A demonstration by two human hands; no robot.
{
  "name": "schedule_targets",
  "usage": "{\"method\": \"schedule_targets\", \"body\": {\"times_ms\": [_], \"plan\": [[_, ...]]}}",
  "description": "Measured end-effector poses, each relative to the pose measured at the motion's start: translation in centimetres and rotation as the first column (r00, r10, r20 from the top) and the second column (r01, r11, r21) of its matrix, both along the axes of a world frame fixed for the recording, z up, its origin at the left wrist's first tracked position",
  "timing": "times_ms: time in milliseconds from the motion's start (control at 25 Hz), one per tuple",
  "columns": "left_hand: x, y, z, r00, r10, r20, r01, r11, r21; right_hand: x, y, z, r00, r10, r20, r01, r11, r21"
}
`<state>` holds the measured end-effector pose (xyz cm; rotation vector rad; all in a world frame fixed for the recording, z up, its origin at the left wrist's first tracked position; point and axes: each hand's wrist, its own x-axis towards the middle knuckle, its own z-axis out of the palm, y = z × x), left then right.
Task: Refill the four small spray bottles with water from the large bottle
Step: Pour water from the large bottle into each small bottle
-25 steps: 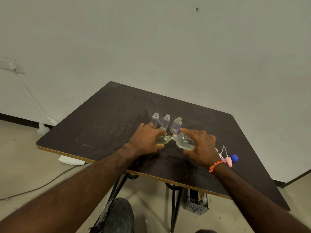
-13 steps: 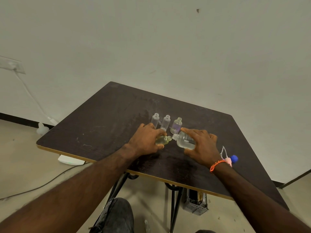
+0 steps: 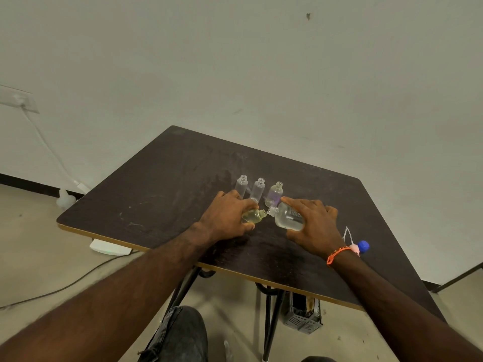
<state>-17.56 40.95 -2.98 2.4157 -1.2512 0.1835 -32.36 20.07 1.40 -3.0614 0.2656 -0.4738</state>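
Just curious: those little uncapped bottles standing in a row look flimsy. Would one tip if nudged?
Probably. The clear small bottle is tall, narrow and looks empty, so likely light and easy to topple. Once down, its round body would likely roll on the flat table.

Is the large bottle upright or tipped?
Tipped: the right hand holds the large bottle sideways, its neck at the small bottle's mouth.

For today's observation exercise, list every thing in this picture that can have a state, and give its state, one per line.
Left hand: grips the yellowish small bottle.
Yellowish small bottle: uncapped, tilted, mouth at the large bottle's mouth.
Right hand: grips the large bottle.
Large bottle: uncapped, tipped toward the small one, partly full.
Two clear small bottles: upright, uncapped.
Purplish small bottle: upright, uncapped.
Blue cap: off, lying on the table.
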Motion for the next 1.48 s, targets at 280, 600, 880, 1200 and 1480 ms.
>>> {"method": "schedule_targets", "body": {"times_ms": [280, 600, 880, 1200, 1480], "plan": [[0.0, 0.0, -0.1, 1.0, -0.002, 0.005, 0.002, 1.0, -0.005, 0.1, 0.1, 0.0, 1.0, -0.012, -0.008, 0.012, 1.0, 0.006], [0.1, 0.0, -0.4, 1.0, 0.002, 0.001, -0.002, 1.0, -0.026, 0.3, 0.3, 0.3, 1.0, -0.004, -0.008, 0.004, 1.0, 0.017], [0.0, 0.3, -0.4, 0.999, 0.016, -0.032, -0.019, 0.996, -0.087, 0.4, 0.9, -0.2, 1.0, -0.027, -0.013, 0.028, 0.99, 0.137], [0.5, 1.2, -0.9, 0.995, 0.047, -0.09, -0.061, 0.985, -0.163, 0.6, 1.4, -0.4, 0.991, -0.005, 0.136, -0.061, 0.878, 0.475], [2.6, 2.7, -0.5, 0.985, 0.167, -0.036, -0.17, 0.978, -0.122, 0.7, 1.5, -1.4, 0.974, -0.083, 0.21, -0.063, 0.792, 0.607]]}}
